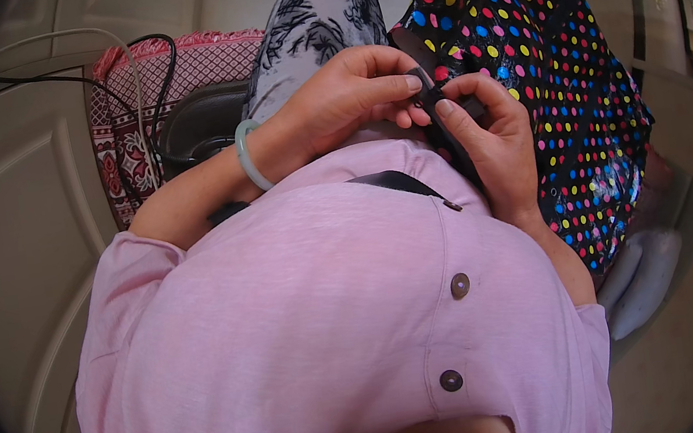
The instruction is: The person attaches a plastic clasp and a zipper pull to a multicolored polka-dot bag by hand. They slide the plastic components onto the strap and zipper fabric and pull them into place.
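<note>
Both my hands meet in front of my chest on a narrow black strap (pixel 448 136) that runs down toward my pink shirt. My left hand (pixel 352 96), with a pale green bangle (pixel 248 155) on its wrist, pinches the strap's upper end between thumb and fingers. My right hand (pixel 495 138) closes its thumb and fingers on the same strap just below. A wider black band (pixel 395 180) lies across the shirt beneath the hands. What sits at the strap's tip is hidden by my fingers.
A black cloth with bright coloured dots (pixel 548 73) lies over my right side. Grey patterned trousers (pixel 322 12) cover my leg ahead. To the left are a red patterned cushion (pixel 205 59), a dark bag (pixel 200 122) and black and white cables (pixel 135 87). Pale floor surrounds me.
</note>
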The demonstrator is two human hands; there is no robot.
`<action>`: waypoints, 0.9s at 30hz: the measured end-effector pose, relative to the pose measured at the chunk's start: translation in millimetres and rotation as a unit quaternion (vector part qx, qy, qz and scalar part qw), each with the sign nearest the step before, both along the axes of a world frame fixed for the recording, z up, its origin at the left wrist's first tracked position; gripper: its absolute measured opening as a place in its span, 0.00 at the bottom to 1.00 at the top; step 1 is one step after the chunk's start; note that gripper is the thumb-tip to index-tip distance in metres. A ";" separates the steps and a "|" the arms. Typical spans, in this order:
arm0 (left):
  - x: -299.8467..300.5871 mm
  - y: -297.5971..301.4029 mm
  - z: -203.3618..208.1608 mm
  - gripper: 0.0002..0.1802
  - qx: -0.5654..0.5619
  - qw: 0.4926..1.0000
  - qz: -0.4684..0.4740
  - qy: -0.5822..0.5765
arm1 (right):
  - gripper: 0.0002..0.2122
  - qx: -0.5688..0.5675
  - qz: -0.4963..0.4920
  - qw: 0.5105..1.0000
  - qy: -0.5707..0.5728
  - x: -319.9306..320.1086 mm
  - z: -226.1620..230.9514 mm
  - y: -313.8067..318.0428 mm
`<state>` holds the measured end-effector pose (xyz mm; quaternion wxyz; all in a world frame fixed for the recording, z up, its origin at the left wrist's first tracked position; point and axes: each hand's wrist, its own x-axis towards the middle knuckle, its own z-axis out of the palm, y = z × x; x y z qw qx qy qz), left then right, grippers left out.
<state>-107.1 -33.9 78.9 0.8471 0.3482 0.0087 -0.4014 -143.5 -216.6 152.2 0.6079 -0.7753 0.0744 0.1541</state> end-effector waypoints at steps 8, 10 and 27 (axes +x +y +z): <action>1.7 -1.6 8.0 0.13 0.022 1.000 0.007 -0.004 | 0.03 -0.026 0.027 0.999 -0.035 6.0 -4.0 -0.4; 1.5 -1.3 9.3 0.13 0.024 1.000 0.005 -0.008 | 0.03 -0.025 0.023 0.999 -0.036 6.3 -4.5 0.8; 4.7 0.0 12.3 0.15 0.038 0.999 0.015 -0.033 | 0.02 -0.010 -0.022 0.998 -0.056 10.1 -9.6 6.0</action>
